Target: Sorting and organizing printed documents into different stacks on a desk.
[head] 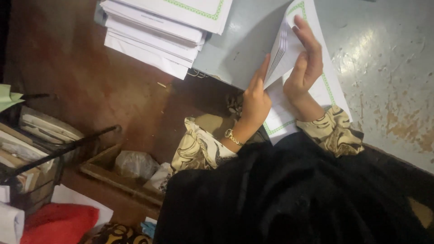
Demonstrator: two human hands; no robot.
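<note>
While both hands, left (255, 101) and right (307, 63), pinch the green-bordered sheets (282, 49), fanning edges squarely seems wise; the paper stack (158, 31) sits at ten o'clock.

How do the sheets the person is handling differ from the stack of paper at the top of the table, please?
The sheets in hand are lifted and fanned apart between the left hand and right hand; the stack lies flat and untouched. The held bundle looks thinner, the stack thicker, overhanging the grey table edge. Both are white paper with green borders.
</note>
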